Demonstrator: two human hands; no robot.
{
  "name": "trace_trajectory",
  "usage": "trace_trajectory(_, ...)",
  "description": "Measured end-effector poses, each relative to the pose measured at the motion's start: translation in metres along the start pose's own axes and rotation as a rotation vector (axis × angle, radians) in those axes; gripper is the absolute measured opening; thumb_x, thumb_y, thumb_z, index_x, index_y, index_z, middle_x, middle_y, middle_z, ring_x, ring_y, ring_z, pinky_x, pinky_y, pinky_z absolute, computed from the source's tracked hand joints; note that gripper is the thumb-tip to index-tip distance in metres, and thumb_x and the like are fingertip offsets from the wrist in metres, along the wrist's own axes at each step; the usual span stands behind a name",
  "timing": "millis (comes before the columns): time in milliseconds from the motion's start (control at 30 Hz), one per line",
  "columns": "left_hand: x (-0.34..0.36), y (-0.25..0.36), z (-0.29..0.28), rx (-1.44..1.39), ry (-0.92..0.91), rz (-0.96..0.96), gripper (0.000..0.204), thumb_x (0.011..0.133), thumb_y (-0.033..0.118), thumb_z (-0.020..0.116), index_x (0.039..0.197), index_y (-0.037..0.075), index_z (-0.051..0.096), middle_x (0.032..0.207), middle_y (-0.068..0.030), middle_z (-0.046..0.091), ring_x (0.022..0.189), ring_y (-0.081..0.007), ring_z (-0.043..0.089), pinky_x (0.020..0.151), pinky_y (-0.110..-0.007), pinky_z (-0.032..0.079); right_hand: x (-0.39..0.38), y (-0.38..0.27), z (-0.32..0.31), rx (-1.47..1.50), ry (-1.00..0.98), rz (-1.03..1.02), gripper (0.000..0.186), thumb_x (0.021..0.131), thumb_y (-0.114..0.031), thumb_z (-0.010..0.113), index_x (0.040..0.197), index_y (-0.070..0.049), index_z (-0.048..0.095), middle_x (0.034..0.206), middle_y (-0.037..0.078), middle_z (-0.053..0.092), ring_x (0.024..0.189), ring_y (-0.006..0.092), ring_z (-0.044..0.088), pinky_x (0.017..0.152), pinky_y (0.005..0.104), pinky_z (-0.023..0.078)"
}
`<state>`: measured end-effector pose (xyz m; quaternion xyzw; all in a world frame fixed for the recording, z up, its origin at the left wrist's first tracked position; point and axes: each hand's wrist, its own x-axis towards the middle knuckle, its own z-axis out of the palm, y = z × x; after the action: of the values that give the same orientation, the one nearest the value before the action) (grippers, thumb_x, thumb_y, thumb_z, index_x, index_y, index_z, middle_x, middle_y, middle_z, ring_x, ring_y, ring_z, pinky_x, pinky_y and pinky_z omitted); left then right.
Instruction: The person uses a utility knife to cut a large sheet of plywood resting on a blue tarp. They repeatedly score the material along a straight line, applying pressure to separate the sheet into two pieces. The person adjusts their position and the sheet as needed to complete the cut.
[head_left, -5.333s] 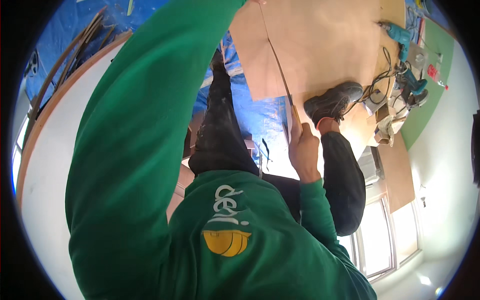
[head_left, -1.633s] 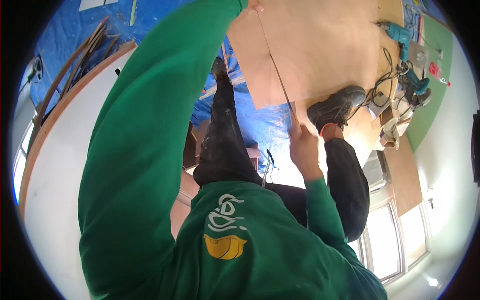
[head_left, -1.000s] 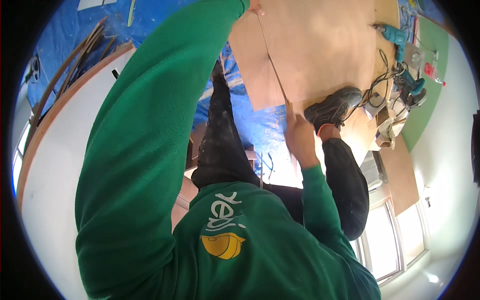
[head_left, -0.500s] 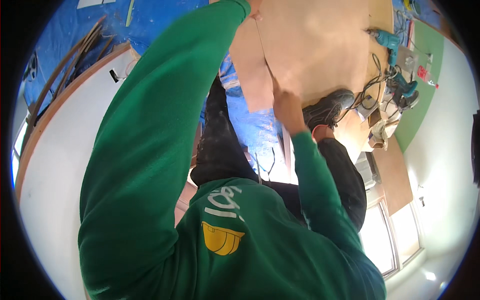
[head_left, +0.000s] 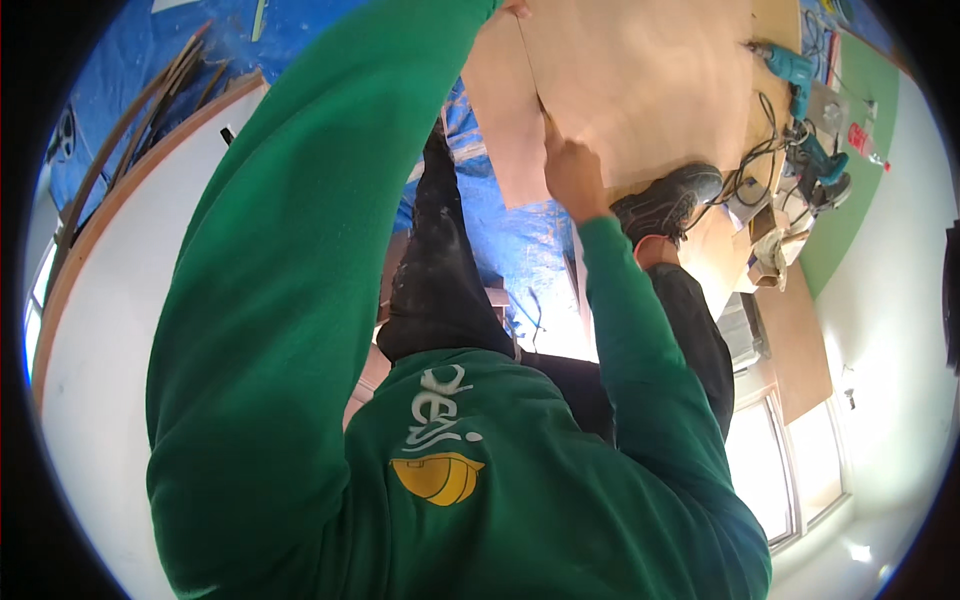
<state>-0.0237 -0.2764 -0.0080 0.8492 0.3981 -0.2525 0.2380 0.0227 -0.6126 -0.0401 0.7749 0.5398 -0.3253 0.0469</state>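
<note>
A thin tan wooden sheet point(head_left: 640, 80) lies before me, with a dark, narrow line running lengthwise near its left side. My right hand point(head_left: 573, 178) is closed at the near end of this line, low over the sheet. A slim dark sliver shows at its fingertips; whether it is a blade or a gap in the sheet I cannot tell. At the top edge my left hand point(head_left: 516, 8) touches the sheet by the line's far end. Most of that hand is hidden by the green sleeve and the picture's edge. My shoe point(head_left: 668, 200) rests at the sheet's near right edge.
A teal power drill point(head_left: 785, 65) and a second teal power tool point(head_left: 822, 160) lie to the right, among black cords point(head_left: 762, 150). Beyond them is a red-labelled bottle point(head_left: 860, 138). Blue tarp point(head_left: 500, 235) covers the floor; long wood strips point(head_left: 150, 110) lie at far left.
My right hand has moved slightly away from me along the line. The whole view has shifted a little. My left hand stays at the far end of the line.
</note>
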Motion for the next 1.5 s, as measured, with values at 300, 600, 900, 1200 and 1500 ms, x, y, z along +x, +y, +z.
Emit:
trace_trajectory(300, -0.004, -0.015, 0.006, -0.004, -0.013, -0.029, 0.137, 0.069, 0.043, 0.093, 0.166, 0.011, 0.002, 0.173, -0.0147, -0.008, 0.160, -0.0350, -0.004, 0.117, -0.076, 0.018, -0.139, -0.015, -0.074, 0.116, -0.051, -0.003, 0.049, 0.095, -0.006, 0.054, 0.143, -0.005, 0.054, 0.081, 0.022, 0.065, 0.069, 0.0416, 0.067, 0.059, 0.0501, 0.054)
trace_trajectory(600, 0.003, -0.010, 0.005, -0.005, 0.040, -0.010, 0.139, 0.067, 0.043, 0.095, 0.166, 0.010, 0.002, 0.173, -0.0145, -0.008, 0.159, -0.0350, -0.004, 0.117, -0.075, 0.020, -0.058, -0.008, -0.037, -0.094, 0.041, -0.093, 0.039, 0.101, -0.018, 0.052, 0.136, -0.003, 0.058, 0.078, 0.023, 0.066, 0.065, 0.0414, 0.067, 0.057, 0.0505, 0.054)
trace_trajectory(900, 0.003, -0.006, 0.006, -0.004, 0.014, -0.004, 0.142, 0.064, 0.044, 0.095, 0.166, 0.010, 0.002, 0.173, -0.0140, -0.007, 0.159, -0.0353, -0.004, 0.116, -0.076, 0.022, -0.071, 0.001, -0.019, 0.064, 0.019, -0.027, 0.038, 0.103, -0.024, 0.051, 0.131, -0.001, 0.062, 0.080, 0.026, 0.067, 0.074, 0.0448, 0.068, 0.064, 0.0540, 0.054)
trace_trajectory(1200, 0.000, -0.013, 0.006, 0.005, 0.018, -0.026, 0.140, 0.066, 0.042, 0.095, 0.166, 0.010, 0.002, 0.173, -0.0155, -0.009, 0.159, -0.0359, -0.005, 0.116, -0.076, 0.021, -0.108, -0.011, -0.061, -0.032, -0.018, -0.090, 0.040, 0.098, -0.012, 0.054, 0.137, -0.003, 0.058, 0.080, 0.022, 0.067, 0.068, 0.0396, 0.068, 0.061, 0.0517, 0.055)
trace_trajectory(1500, 0.001, 0.007, 0.007, -0.004, 0.017, 0.024, 0.140, 0.066, 0.042, 0.095, 0.166, 0.010, 0.003, 0.173, -0.0159, -0.008, 0.159, -0.0363, -0.003, 0.116, -0.076, 0.021, -0.034, 0.005, 0.010, 0.109, -0.002, 0.154, 0.040, 0.098, -0.018, 0.054, 0.133, 0.000, 0.058, 0.076, 0.026, 0.065, 0.071, 0.0449, 0.067, 0.063, 0.0532, 0.055)
